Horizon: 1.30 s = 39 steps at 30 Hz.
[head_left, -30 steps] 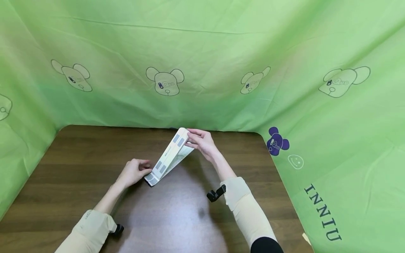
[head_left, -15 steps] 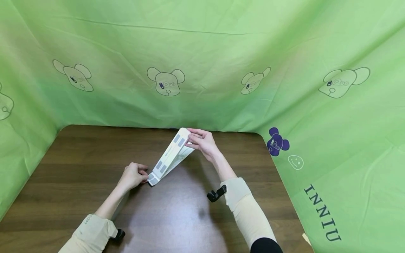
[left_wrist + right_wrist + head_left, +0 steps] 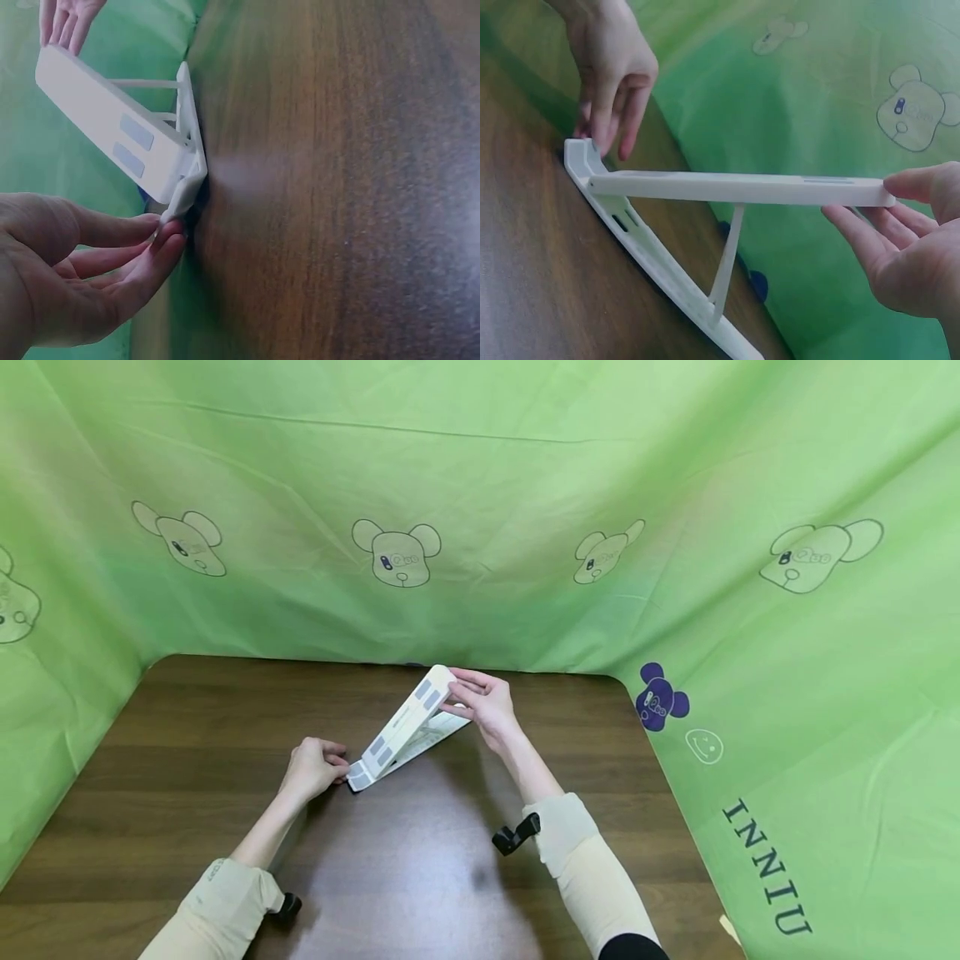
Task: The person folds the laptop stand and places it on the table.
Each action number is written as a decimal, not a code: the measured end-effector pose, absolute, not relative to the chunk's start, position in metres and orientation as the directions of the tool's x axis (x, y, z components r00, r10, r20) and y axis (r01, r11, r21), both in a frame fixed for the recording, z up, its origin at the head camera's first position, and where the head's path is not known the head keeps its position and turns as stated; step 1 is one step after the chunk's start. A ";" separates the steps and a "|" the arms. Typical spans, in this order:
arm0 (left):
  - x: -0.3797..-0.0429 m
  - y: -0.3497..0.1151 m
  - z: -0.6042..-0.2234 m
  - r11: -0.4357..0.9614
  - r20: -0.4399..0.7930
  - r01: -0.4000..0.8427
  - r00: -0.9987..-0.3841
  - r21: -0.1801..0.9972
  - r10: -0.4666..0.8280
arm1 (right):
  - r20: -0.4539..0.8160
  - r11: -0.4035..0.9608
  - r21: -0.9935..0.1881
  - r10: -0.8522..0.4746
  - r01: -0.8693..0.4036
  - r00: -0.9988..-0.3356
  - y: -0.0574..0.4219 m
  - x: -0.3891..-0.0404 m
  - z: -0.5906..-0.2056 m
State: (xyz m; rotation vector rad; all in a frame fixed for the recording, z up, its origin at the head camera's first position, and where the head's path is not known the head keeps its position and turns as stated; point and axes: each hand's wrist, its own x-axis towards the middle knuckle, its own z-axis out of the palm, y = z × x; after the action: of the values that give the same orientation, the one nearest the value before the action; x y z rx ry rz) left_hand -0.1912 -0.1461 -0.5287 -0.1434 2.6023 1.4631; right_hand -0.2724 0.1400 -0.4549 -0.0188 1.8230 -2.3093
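A white folding laptop stand point(image 3: 405, 722) with grey pads rests tilted on the table, its upper arm point(image 3: 742, 187) raised from the base point(image 3: 660, 255). A thin strut point(image 3: 727, 262) joins the two. At the near lower end, my left hand point(image 3: 311, 770) pinches the upturned lip point(image 3: 184, 196) between thumb and fingers. My right hand point(image 3: 485, 706) grips the far raised end of the upper arm, thumb on one face and fingers beneath, as the right wrist view shows. Part of the base is hidden behind the upper arm in the head view.
The brown wooden table point(image 3: 187, 735) runs back to a green cloth point(image 3: 495, 610) printed with bear heads, which hangs at the back and both sides. Black wrist-camera mounts point(image 3: 514, 835) stick out from both sleeves.
My left hand has shifted from the side of the stand to its lower lip and now pinches it. The gap between upper arm and base has widened slightly; my right hand keeps its grip.
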 end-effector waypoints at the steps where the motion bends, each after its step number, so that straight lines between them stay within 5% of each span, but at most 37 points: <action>1: -0.192 -0.146 -0.528 0.524 -0.175 -0.157 -0.984 0.837 -0.016 | -0.110 -0.225 -0.964 -0.156 0.144 -0.982 0.139 -0.271 -0.455; 16: -0.242 -0.167 -0.606 0.661 0.005 -0.069 -0.994 0.747 -0.110 | -0.077 -0.278 -0.957 -0.011 0.077 -0.997 0.127 -0.253 -0.455; 39: -0.265 -0.153 -0.610 0.625 0.048 -0.106 -0.973 0.774 -0.225 | -0.030 -0.298 -0.954 -0.017 0.034 -0.999 0.138 -0.242 -0.464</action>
State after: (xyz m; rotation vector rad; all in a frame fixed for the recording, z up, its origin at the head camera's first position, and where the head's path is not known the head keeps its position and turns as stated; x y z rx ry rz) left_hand -0.2645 -0.1525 -0.6103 -0.3035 2.9564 1.3926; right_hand -0.2419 0.1378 -0.4640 0.0217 1.8428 -2.5053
